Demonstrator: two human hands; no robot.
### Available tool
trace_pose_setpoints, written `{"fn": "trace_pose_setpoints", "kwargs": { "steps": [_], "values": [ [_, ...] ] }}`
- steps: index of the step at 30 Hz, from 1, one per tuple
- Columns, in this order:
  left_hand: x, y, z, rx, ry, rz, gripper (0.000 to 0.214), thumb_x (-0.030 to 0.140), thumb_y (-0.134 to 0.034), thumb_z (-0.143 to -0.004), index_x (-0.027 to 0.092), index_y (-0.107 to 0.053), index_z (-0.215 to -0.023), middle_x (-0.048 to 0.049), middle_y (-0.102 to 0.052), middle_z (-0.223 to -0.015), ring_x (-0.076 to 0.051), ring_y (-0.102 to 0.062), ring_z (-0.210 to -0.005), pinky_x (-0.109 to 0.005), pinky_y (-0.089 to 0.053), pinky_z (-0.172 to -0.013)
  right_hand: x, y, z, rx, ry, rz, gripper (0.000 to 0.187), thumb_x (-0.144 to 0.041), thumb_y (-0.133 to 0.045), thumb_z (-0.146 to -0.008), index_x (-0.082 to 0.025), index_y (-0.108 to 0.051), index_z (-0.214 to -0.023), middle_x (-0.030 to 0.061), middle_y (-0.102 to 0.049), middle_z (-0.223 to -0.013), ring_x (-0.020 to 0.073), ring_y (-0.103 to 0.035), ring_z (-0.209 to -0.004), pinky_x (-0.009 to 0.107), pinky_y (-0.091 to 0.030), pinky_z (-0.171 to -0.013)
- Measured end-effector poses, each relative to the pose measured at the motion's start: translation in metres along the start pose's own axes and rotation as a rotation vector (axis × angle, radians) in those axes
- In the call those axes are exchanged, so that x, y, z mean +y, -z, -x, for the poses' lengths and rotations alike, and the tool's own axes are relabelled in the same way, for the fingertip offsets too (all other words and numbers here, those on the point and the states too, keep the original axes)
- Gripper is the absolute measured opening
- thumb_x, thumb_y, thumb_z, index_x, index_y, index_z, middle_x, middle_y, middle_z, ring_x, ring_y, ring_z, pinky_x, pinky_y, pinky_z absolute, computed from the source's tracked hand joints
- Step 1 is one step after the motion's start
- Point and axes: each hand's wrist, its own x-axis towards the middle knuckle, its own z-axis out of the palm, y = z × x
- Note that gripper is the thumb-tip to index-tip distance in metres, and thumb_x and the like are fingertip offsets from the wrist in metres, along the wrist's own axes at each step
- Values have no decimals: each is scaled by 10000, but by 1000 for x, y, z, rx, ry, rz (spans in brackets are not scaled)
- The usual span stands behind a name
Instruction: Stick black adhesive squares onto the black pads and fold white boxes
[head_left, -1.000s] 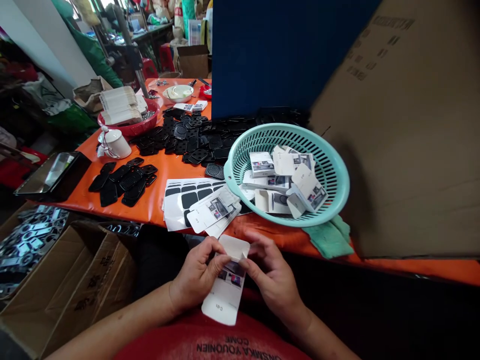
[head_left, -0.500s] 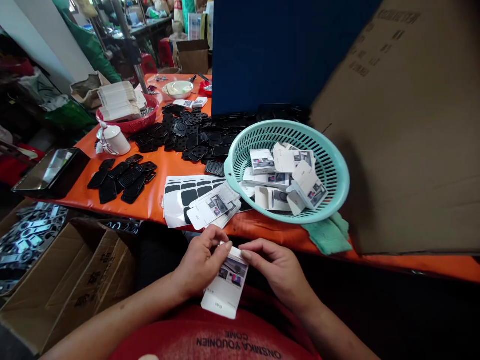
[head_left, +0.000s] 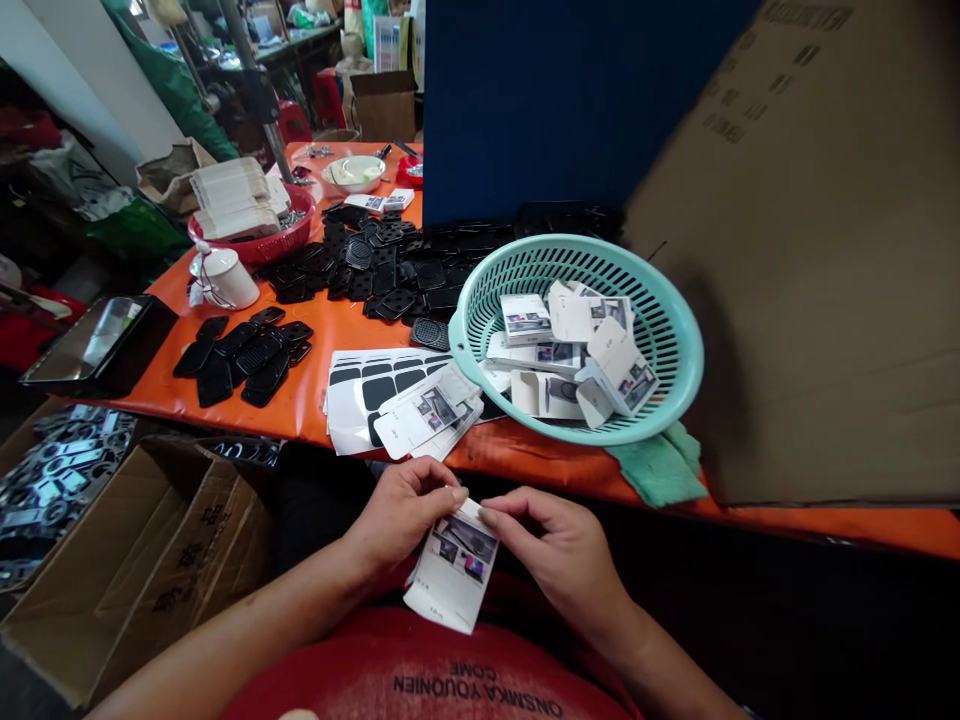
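A small white printed carton point(head_left: 459, 565) is held above my lap, its top edge pinched between both hands. My left hand point(head_left: 409, 515) grips the upper left corner, thumb in front. At the upper right corner, my right hand point(head_left: 559, 545) pinches the edge between thumb and fingers. The carton's lower flap hangs open toward me. Beyond my hands, a stack of flat printed cartons point(head_left: 427, 412) lies at the table edge on sheets of black stickers point(head_left: 352, 420). To its right stands a mint-green basket point(head_left: 577, 432) containing several cartons, some folded into boxes, others with flaps open.
Black plates point(head_left: 255, 355) lie in piles on the orange table point(head_left: 315, 340). A white lidded cup point(head_left: 225, 280) and a red basket point(head_left: 289, 240) stand behind left. A large cardboard sheet point(head_left: 825, 300) and a blue panel point(head_left: 555, 110) block the right and back. Cardboard boxes point(head_left: 142, 570) sit lower left.
Both hands stay on the carton's top edge with only a slight shift. The carton's lower flap looks more bent. The camera view has moved a little.
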Motion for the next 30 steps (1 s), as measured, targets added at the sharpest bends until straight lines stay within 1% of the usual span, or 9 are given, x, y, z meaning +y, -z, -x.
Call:
{"fn": "trace_pose_setpoints", "kwargs": {
  "steps": [2, 6, 10, 17, 20, 23, 25, 27, 30],
  "values": [
    [-5, 4, 3, 5, -61, -47, 266, 377, -749, -722, 130, -653, -738, -12, -616, -654, -109, -527, -598, -236, -422, -584, 3, 1, 4, -10, 103, 11, 132, -303, -688, -812, -210, -761, -754, 46, -725, -698, 178, -660, -606, 267, -525, -576],
    [-15, 16, 7, -54, -317, -213, 224, 356, -695, -797, 133, -705, -789, -67, -664, -800, -154, -600, -742, -275, -471, -691, 10, 2, 9, -55, 220, -20, 87, -258, -693, -821, -225, -772, -839, 53, -728, -747, 186, -685, -652, 268, -555, -588],
    [-21, 23, 5, -133, -392, -285, 194, 335, -703, -799, 143, -678, -790, -63, -649, -826, -155, -600, -772, -279, -476, -714, 18, -1, 13, -82, 278, -38, 103, -228, -699, -825, -243, -771, -897, 52, -729, -787, 189, -691, -699, 278, -573, -629],
    [-23, 20, 1, -164, -453, -314, 212, 334, -682, -825, 144, -640, -741, -58, -635, -790, -144, -588, -744, -271, -478, -697, 22, -3, 14, -131, 186, 44, 126, -253, -682, -841, -232, -735, -954, 34, -701, -794, 172, -675, -710, 263, -552, -649],
    [-14, 24, 0, -175, -557, -385, 196, 340, -623, -870, 148, -648, -836, -97, -664, -923, -175, -626, -848, -308, -507, -772, 7, 2, 5, -118, 153, 51, 253, -270, -703, -812, -228, -699, -1061, 22, -709, -782, 167, -672, -674, 265, -567, -643],
    [1, 34, -9, -8, -698, -649, 292, 349, -505, -933, 160, -586, -1140, -142, -627, -1145, -223, -597, -1054, -381, -496, -891, -13, 23, -20, 46, 189, 69, 218, -314, -728, -794, -231, -714, -995, 40, -726, -844, 189, -684, -730, 303, -591, -688],
    [10, 42, -23, 196, -738, -889, 403, 389, -488, -935, 152, -499, -1260, -159, -592, -1211, -258, -557, -1131, -446, -469, -949, -24, 46, -44, 294, 213, 52, 234, -359, -731, -803, -238, -710, -1003, 52, -727, -927, 210, -691, -798, 349, -601, -736],
    [15, 47, -38, 342, -720, -1134, 569, 473, -580, -869, 120, -454, -1297, -189, -566, -1249, -315, -516, -1185, -512, -435, -986, -31, 70, -68, 537, 291, 22, 371, -400, -716, -817, -211, -672, -1134, 89, -708, -1023, 239, -689, -881, 404, -592, -809],
    [14, 48, -55, 384, -657, -1420, 820, 496, -748, -714, 56, -415, -1321, -232, -560, -1239, -369, -494, -1197, -525, -430, -982, -38, 88, -85, 663, 434, 309, 533, -405, -719, -804, -199, -604, -1282, 140, -596, -1270, 293, -625, -1088, 465, -534, -934]
  ]
}}
